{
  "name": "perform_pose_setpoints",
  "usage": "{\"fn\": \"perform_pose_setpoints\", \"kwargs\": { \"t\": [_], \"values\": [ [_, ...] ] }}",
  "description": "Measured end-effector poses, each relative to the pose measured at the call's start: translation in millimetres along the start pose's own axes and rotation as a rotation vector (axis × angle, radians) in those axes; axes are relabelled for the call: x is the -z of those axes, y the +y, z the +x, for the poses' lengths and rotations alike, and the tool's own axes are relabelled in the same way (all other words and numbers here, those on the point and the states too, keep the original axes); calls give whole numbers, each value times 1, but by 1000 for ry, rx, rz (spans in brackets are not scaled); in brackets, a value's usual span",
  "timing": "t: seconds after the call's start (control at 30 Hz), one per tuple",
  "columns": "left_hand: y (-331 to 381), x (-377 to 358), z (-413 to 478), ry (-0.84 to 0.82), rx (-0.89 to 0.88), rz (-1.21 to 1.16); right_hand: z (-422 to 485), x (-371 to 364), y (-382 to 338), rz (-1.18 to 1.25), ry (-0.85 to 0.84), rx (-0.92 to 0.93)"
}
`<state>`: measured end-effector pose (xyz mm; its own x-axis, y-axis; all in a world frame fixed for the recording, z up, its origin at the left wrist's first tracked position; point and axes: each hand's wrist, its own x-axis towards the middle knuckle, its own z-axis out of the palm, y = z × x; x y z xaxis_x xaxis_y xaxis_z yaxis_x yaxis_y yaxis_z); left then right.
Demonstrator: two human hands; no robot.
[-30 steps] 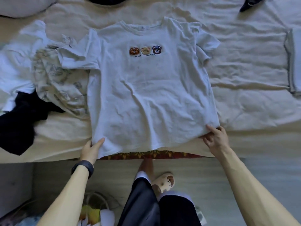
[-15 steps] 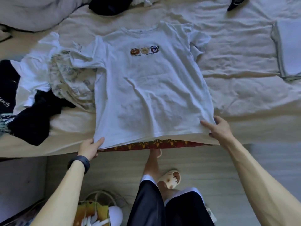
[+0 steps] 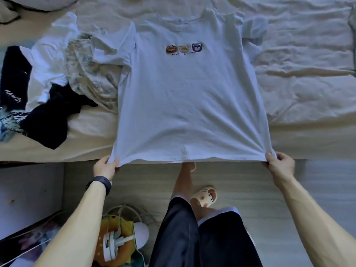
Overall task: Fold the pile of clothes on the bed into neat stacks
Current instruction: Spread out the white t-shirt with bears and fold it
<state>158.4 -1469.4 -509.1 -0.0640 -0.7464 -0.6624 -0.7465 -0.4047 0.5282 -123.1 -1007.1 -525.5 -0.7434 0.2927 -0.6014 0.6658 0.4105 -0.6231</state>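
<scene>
Pinching the near hem corners of the thin white cotton T-shirt [image 3: 188,105] with both hands. Left hand [image 3: 105,168], black band [image 3: 100,183] on the wrist, thumb on top and fingers curled under the cloth. Right hand [image 3: 280,166], same grip at the other corner.

Pulled taut along the hem, stretch creases fanning out from the right corner. Soft knit, boxy cut, three little embroidered bear faces [image 3: 184,48] across the chest.

Lying face up in the middle of the bed [image 3: 308,83] with its wrinkled cream sheet. Long axis straight across the bed, collar toward the far side, hem drawn just past the near edge.

Half a second ago, only loose fingers resting on a slack, rumpled hem. Properly gripped now and way smoother.

Toward the bed's left end, under the tee's sleeve: a crumpled beige printed garment [image 3: 86,74], a plain white top [image 3: 48,64] and a black fleecy garment [image 3: 52,120].
</scene>
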Motion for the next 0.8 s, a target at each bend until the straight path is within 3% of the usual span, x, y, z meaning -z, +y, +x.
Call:
{"fn": "perform_pose_setpoints", "kwargs": {
  "t": [0.3,0.43,0.5,0.6,0.67,0.8],
  "values": [
    [-16,-11,-12,157,5,162,-6,-5,4,-369,176,11],
    [-9,-17,-16,98,55,419,-9,-12,-5,-495,149,-34],
    [-7,-30,-23,157,39,542,-21,-24,-13,-590,183,35],
    [11,-71,-42,270,-325,655,-50,-59,-30,-702,109,369],
    [35,-111,-48,129,-611,774,-62,-95,-48,-755,-21,590],
    [110,-202,-36,-73,-1003,864,-61,-187,-103,-756,-138,956]
  ]
}}
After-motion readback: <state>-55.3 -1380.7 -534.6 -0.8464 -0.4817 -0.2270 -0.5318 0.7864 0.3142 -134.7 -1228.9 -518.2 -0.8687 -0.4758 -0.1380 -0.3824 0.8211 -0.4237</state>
